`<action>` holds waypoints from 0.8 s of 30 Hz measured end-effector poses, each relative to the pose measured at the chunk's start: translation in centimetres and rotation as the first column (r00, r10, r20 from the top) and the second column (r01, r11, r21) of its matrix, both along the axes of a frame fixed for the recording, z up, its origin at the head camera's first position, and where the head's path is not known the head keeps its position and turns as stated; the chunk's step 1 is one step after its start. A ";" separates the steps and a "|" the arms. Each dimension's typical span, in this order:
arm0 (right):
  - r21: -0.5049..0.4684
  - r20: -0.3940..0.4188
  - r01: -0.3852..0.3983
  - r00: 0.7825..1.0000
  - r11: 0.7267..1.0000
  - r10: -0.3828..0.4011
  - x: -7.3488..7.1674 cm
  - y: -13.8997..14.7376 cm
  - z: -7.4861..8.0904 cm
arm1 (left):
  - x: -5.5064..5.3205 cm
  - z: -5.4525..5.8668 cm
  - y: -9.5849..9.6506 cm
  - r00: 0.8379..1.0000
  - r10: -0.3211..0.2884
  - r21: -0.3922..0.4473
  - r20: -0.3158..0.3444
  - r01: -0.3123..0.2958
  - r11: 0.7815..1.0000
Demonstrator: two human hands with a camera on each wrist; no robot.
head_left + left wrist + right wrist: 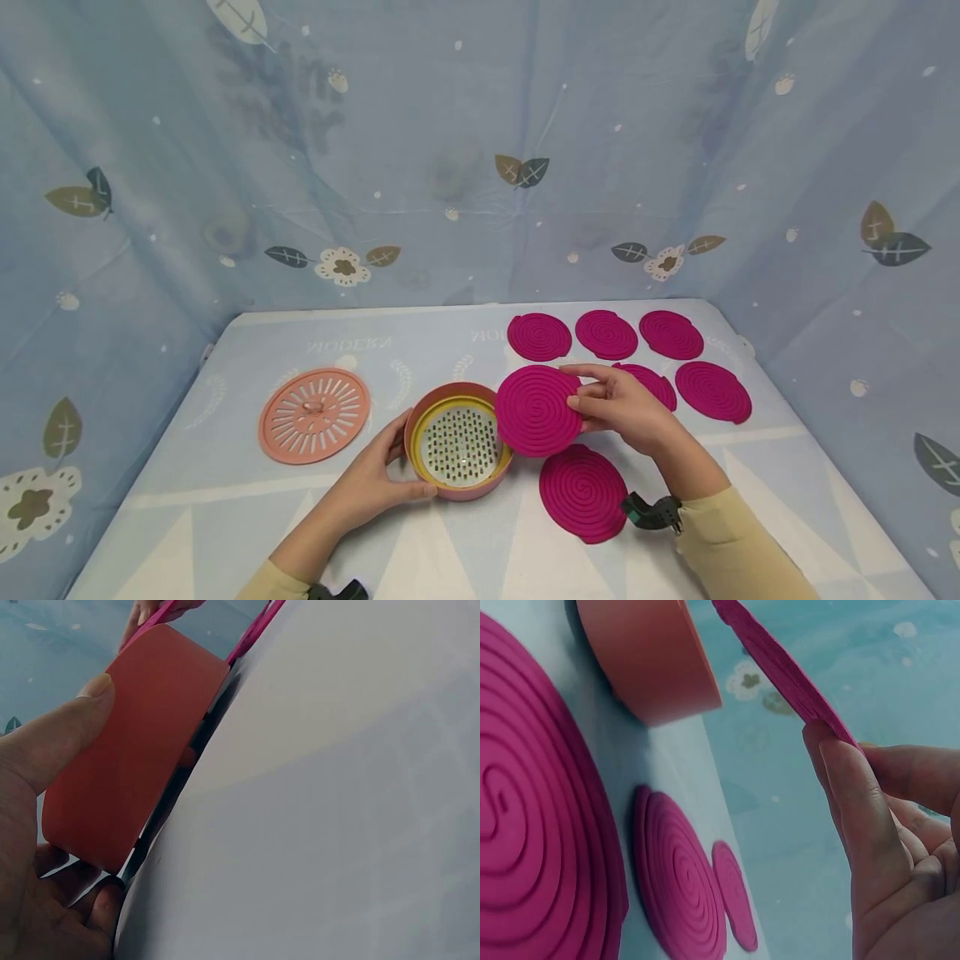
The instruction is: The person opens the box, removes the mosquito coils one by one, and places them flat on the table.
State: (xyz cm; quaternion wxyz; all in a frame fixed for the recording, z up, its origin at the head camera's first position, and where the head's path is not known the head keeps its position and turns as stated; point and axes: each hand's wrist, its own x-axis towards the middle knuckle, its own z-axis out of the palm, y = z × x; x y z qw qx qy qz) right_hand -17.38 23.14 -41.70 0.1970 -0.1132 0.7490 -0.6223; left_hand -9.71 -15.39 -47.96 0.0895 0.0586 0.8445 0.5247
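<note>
My left hand (372, 481) holds a round coral tub (139, 742) from its left side, thumb along the near wall and fingers behind. Inside the tub's rim sits a yellow ring (417, 454) around a pale plate full of small holes (460, 446). Between thumb and fingertips, my right hand (626, 408) pinches the edge of a flat magenta spiral disc (536, 410). This disc is raised and tilted, and its left edge overlaps the tub's right rim in the head view. Another magenta spiral disc (583, 493) lies on the table just in front of it.
Further magenta spiral discs lie at the back right, including one at the back (539, 337) and one far right (713, 391); another disc (649, 385) is partly hidden by my right hand. On the left lies a coral slotted round lid (315, 416). Patterned cloth (450, 167) hangs around the table.
</note>
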 end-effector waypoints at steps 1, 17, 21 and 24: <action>-0.002 0.002 0.006 1.000 1.000 -0.006 0.1 0.3 -0.1 | 0.0 0.0 0.0 1.000 -0.001 0.001 -0.001 0.001 1.000; -0.025 0.009 0.093 0.996 0.995 -0.093 1.8 4.5 -1.2 | 0.0 -0.1 0.0 1.000 0.003 -0.015 -0.012 -0.003 1.000; -0.018 0.009 0.111 0.994 0.994 -0.110 2.4 5.6 -1.6 | -0.1 -0.2 0.0 1.000 0.005 -0.017 -0.014 -0.005 1.000; -0.023 0.006 0.123 0.992 0.992 -0.122 3.0 6.4 -1.9 | -0.1 -0.3 0.0 1.000 0.007 -0.019 -0.012 -0.008 1.000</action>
